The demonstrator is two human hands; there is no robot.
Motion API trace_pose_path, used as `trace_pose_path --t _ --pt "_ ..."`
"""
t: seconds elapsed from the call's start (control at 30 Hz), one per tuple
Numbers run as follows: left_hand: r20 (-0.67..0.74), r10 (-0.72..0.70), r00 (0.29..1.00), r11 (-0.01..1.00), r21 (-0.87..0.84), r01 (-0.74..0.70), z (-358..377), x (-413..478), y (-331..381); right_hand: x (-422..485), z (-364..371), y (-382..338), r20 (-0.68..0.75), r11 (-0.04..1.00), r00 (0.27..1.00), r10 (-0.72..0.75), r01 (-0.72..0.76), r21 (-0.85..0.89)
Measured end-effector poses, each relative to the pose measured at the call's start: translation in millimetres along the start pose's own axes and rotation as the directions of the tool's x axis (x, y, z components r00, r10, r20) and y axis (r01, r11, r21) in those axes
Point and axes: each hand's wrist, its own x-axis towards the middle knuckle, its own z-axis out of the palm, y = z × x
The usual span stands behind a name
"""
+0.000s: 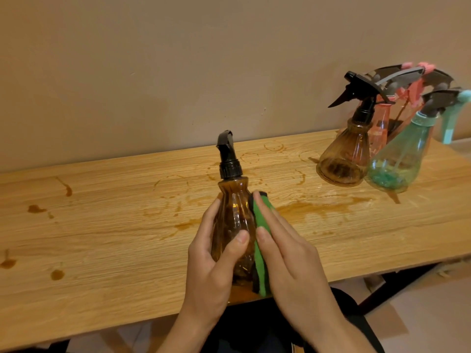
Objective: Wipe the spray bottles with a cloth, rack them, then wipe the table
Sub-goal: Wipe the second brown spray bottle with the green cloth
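At 2 o'clock the pink bottle (pixel 381 123) is mostly hidden behind the rear amber bottle (pixel 344 156) and the teal bottle (pixel 400 159). Their blurred sprayer heads seem to overlap. The left hand (pixel 214 261) covers the held bottle's (pixel 234 215) lower side, and the right hand (pixel 288 256) covers much of the green cloth (pixel 261 263).

Wooden table (pixel 107 240) with brown spills (pixel 313 208).
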Motion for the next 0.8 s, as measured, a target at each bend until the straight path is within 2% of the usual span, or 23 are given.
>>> trace_pose_path --t 0.13,0.23,0.3,0.4,0.53,0.67,0.8 --pt "-0.019 0.01 1.0 1.0 -0.012 -0.01 1 -1 2 15 -6 -6 0.04 1.0 0.999 -0.007 0.006 0.027" --pt "-0.041 0.02 0.999 0.999 -0.033 -0.022 1 -1 0 -3 3 1 0.011 0.989 0.995 -0.103 0.103 -0.107" --pt "-0.056 0.001 0.998 0.998 -0.057 -0.004 0 0 -2 -19 8 8 -0.033 0.984 0.992 -0.122 0.116 -0.132" --pt "-0.064 0.002 0.998 0.999 -0.042 -0.005 1 2 -2 -30 8 9 -0.065 0.998 0.997 -0.036 0.033 -0.047" --pt "-0.055 -0.051 0.997 0.99 -0.135 0.043 1 2 -3 -14 3 2 0.016 0.969 0.993 0.12 -0.12 0.216" --pt "-0.035 -0.085 0.996 0.979 -0.191 0.077 -3 1 -3 -2 4 -8 0.013 0.925 0.994 0.112 -0.108 0.365" --pt "-0.031 -0.08 0.996 0.994 -0.076 0.078 -4 3 -9 -6 5 -8 -0.054 0.933 0.992 0.112 -0.086 0.351"
